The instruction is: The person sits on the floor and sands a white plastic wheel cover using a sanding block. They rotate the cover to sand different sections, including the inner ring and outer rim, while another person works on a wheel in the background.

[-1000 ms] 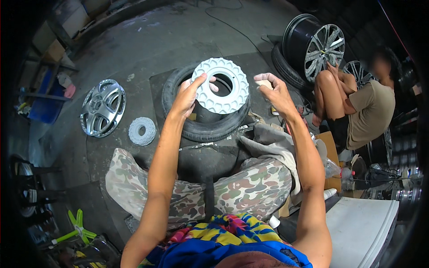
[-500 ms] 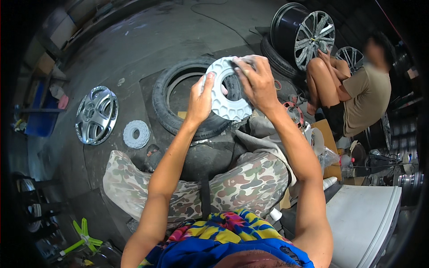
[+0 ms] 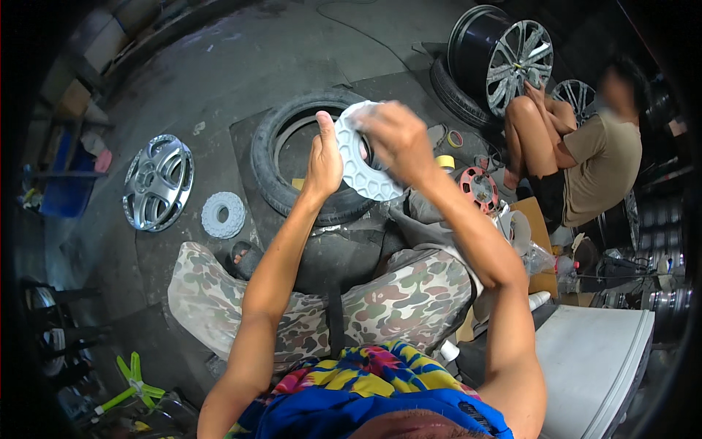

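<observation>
My left hand [image 3: 324, 162] grips the left edge of a pale grey ring-shaped part [image 3: 371, 180] with shallow pockets around its face, thumb pointing up. The ring is held raised above a black tyre [image 3: 265, 150] lying flat. Across the ring's upper right face is my right hand [image 3: 398, 140], its fingers bent and smeared by motion. Its fingertips look closed on something small and greyish that I cannot make out. A similar grey ring [image 3: 210, 223] with a knobbly rim lies on the dark mat to the left.
A silver five-spoke wheel piece [image 3: 139, 183] lies at the left. At right, a person [image 3: 603, 164] sits working on a large alloy wheel [image 3: 504, 73]. Nearby are a red reel [image 3: 479, 192], yellow tape [image 3: 444, 162] and a cardboard box [image 3: 537, 227]. A grey panel [image 3: 592, 358] stands lower right.
My right hand has shifted slightly left and down over the ring. The left hand has moved slightly left, still on the ring. The yellow tape and more of the red reel now show.
</observation>
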Motion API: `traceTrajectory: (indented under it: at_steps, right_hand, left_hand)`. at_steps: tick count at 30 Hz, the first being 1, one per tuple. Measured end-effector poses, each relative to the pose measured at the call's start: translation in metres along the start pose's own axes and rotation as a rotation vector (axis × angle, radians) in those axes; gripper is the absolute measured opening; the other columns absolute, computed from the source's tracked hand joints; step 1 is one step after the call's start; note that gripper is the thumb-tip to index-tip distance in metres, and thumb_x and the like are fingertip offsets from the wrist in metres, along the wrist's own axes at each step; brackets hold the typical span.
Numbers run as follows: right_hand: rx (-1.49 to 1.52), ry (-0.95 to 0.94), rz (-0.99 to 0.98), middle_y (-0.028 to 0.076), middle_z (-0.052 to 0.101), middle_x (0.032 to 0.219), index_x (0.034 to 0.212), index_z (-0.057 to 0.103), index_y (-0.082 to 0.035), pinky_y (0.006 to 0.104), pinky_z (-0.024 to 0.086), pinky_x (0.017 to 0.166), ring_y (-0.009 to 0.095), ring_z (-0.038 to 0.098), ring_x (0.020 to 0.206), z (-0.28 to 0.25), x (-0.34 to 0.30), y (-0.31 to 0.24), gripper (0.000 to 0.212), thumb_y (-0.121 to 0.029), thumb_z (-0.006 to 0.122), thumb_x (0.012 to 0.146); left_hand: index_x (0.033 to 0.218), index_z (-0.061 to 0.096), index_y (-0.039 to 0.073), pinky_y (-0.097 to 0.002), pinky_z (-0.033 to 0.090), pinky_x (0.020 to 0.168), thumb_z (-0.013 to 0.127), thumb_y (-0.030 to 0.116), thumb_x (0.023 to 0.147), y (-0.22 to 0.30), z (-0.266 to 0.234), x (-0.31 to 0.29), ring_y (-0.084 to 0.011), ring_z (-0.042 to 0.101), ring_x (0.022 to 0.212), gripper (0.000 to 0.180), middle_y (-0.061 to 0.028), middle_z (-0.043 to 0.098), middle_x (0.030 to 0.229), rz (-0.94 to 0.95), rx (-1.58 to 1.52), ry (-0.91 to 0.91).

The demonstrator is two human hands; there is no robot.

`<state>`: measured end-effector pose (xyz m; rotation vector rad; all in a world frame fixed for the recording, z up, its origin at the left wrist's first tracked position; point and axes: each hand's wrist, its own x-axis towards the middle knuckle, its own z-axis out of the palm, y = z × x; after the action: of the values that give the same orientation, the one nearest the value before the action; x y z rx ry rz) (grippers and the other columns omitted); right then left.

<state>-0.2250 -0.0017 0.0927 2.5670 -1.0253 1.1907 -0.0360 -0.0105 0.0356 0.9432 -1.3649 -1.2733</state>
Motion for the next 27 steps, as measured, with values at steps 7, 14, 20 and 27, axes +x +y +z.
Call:
traceTrajectory:
  at_steps: [7,14,20,27]
  right_hand:
    - [-0.038,-0.025,0.027,0.014,0.076,0.113,0.122,0.080,-0.005,0.0459,0.063,0.092,0.038,0.075,0.107,-0.001,0.005,0.015,0.040,0.001,0.082,0.082]
    - [-0.007,0.009,0.104,0.013,0.075,0.114,0.119,0.081,-0.004,0.0460,0.063,0.091,0.036,0.074,0.106,0.003,0.015,0.021,0.034,0.002,0.081,0.086]
    - [0.199,-0.070,0.032,0.012,0.074,0.115,0.117,0.079,-0.002,0.0448,0.062,0.097,0.036,0.072,0.112,0.022,0.001,-0.036,0.033,0.000,0.082,0.084]
    - [0.028,-0.322,-0.070,0.016,0.075,0.119,0.120,0.080,-0.001,0.0439,0.060,0.096,0.037,0.074,0.110,-0.004,-0.050,-0.019,0.034,0.003,0.080,0.086]
  left_hand:
    - [0.121,0.075,-0.001,-0.0316,0.057,0.093,0.008,0.072,0.119,-0.005,0.000,0.001,-0.0152,0.072,0.096,0.099,-0.0081,0.076,0.101,-0.039,-0.112,0.007]
    - [0.130,0.076,-0.003,-0.0280,0.058,0.093,0.010,0.069,0.120,0.002,-0.011,-0.002,-0.0120,0.073,0.097,0.098,-0.0069,0.078,0.106,-0.149,-0.064,-0.138]
    - [0.133,0.074,-0.003,-0.0357,0.060,0.101,0.015,0.075,0.118,-0.013,-0.009,0.002,-0.0211,0.075,0.111,0.100,-0.0136,0.078,0.120,-0.054,-0.206,0.126]
    - [0.122,0.074,-0.002,-0.0289,0.060,0.075,0.046,0.050,0.124,0.003,-0.069,0.028,-0.0131,0.072,0.079,0.060,-0.0064,0.075,0.092,0.032,-0.286,0.265]
